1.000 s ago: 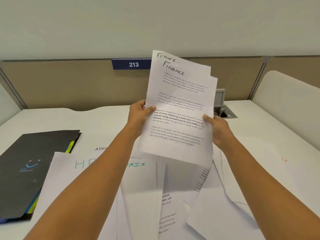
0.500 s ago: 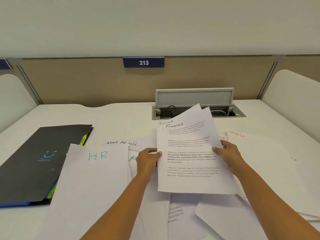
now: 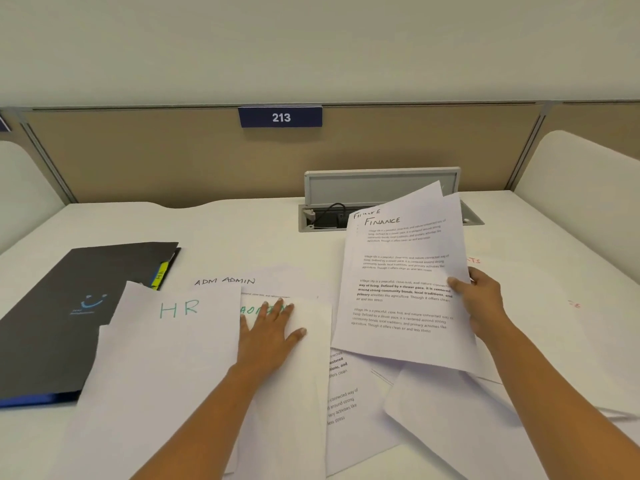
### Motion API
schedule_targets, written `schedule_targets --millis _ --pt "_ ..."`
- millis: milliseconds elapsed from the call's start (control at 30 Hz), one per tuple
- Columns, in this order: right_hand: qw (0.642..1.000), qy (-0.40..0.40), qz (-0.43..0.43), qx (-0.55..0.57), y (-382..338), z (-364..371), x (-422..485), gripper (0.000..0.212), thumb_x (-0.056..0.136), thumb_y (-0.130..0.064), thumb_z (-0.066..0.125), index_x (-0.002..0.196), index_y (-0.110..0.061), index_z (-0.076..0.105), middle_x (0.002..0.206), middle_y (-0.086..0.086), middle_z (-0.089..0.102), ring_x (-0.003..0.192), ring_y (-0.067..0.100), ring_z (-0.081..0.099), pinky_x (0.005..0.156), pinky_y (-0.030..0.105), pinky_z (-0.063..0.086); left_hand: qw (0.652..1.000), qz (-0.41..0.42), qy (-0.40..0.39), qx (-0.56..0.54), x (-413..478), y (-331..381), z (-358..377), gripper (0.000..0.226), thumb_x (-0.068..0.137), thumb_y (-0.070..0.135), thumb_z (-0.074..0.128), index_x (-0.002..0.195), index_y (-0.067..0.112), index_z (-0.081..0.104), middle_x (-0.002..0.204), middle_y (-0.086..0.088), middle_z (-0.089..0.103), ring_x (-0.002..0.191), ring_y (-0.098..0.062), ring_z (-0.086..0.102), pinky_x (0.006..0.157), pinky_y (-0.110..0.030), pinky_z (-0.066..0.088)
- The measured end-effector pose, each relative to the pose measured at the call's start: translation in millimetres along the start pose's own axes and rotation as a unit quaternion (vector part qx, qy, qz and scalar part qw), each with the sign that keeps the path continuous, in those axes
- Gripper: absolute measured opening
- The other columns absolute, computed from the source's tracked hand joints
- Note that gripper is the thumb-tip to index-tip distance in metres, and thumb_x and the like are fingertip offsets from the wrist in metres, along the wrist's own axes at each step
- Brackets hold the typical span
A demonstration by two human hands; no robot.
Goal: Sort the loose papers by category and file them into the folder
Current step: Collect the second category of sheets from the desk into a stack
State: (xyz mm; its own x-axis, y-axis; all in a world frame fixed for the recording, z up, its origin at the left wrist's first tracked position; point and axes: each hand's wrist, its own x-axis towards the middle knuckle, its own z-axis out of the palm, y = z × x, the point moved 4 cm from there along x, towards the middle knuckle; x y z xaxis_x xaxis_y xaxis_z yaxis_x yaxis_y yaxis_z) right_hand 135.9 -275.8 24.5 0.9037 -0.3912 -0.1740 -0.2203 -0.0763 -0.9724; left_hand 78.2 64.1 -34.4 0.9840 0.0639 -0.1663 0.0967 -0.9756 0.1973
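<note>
1. White bench [image 3: 242, 237] spreads under both my arms. A beige partition [image 3: 173, 161] stands behind it and carries a blue sign [image 3: 280, 117] reading 213.
2. My right hand [image 3: 485, 299] grips the right edge of the Finance sheets [image 3: 401, 271], thumb on the front and fingers behind. At least two fanned pages are held up and tilted above the bench. Their top corners cover part of the open cable box [image 3: 381, 183].
3. My left hand [image 3: 268, 332] lies flat with its fingers straight and spread, pressing on a green-lettered sheet [image 3: 311, 317]. My fingers hide part of the word.
4. Just left of that hand lies the HR sheet [image 3: 173, 341], which overlaps the near right part of the folder [image 3: 52, 323].
5. Beyond my left fingertips, an Admin sheet [image 3: 225, 281] shows "ADM ADMIN" in black.
6. The folder is black and closed, lying flat at the bench's left, with a blue spine along its near edge. Yellow tabs poke out on its right side.
7. More printed loose sheets [image 3: 346, 393] overlap between my forearms, running under the Finance pages.
</note>
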Motion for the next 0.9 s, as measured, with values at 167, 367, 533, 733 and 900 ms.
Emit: schedule_targets --millis 167,367,533,733,900 --pt "0.998 0.014 0.012 0.056 -2.3 -0.6 -0.3 0.034 0.089 -0.003 0.058 0.122 -0.009 0.058 0.11 0.009 0.062 0.097 0.03 0.06 0.096 0.048 0.047 0.999 -0.001 -0.01 -0.047 3.3 1.2 -4.3 0.058 0.095 0.051 0.03 0.147 0.028 0.016 0.157 0.008 0.004 0.145 -0.014 0.0 0.115 -0.044 -0.003" --pt "0.988 -0.015 0.059 0.139 -0.2 13.6 -6.5 0.044 0.087 0.0 0.059 0.131 -0.004 0.05 0.128 0.011 0.058 0.113 0.033 0.057 0.1 0.05 0.044 0.918 -0.028 0.046 -0.392 -3.1 22.5 -32.2 0.048 0.095 0.044 0.038 0.132 0.016 0.048 0.143 -0.001 0.043 0.135 -0.018 0.035 0.11 -0.033 0.022" --pt "0.978 -0.087 0.1 0.158 3.9 36.5 -24.0 0.032 0.088 0.005 0.055 0.118 -0.004 0.057 0.121 0.017 0.061 0.112 0.037 0.058 0.098 0.053 0.044 0.739 -0.049 -0.058 -0.669 -2.2 48.4 -57.3 0.046 0.092 0.053 0.037 0.112 0.019 0.062 0.105 -0.004 0.069 0.098 -0.022 0.064 0.09 -0.037 0.048" --pt "0.991 -0.13 0.039 0.023 14.9 52.6 -48.1 0.023 0.09 -0.004 0.057 0.112 -0.011 0.06 0.112 0.01 0.065 0.1 0.031 0.063 0.094 0.047 0.049 0.715 -0.068 -0.119 -0.685 -0.5 42.9 -59.8 0.032 0.09 0.012 0.052 0.12 0.004 0.057 0.106 -0.013 0.068 0.09 -0.029 0.066 0.078 -0.04 0.053" --pt "0.975 -0.11 -0.09 -0.171 17.2 38.3 -50.3 0.022 0.095 -0.02 0.052 0.107 -0.007 0.064 0.102 0.006 0.066 0.094 0.022 0.06 0.082 0.028 0.045 0.727 -0.11 -0.089 -0.672 -4.3 28.9 -45.7 0.045 0.085 -0.014 0.048 0.128 0.001 0.049 0.117 -0.02 0.06 0.099 -0.036 0.06 0.076 -0.043 0.051"
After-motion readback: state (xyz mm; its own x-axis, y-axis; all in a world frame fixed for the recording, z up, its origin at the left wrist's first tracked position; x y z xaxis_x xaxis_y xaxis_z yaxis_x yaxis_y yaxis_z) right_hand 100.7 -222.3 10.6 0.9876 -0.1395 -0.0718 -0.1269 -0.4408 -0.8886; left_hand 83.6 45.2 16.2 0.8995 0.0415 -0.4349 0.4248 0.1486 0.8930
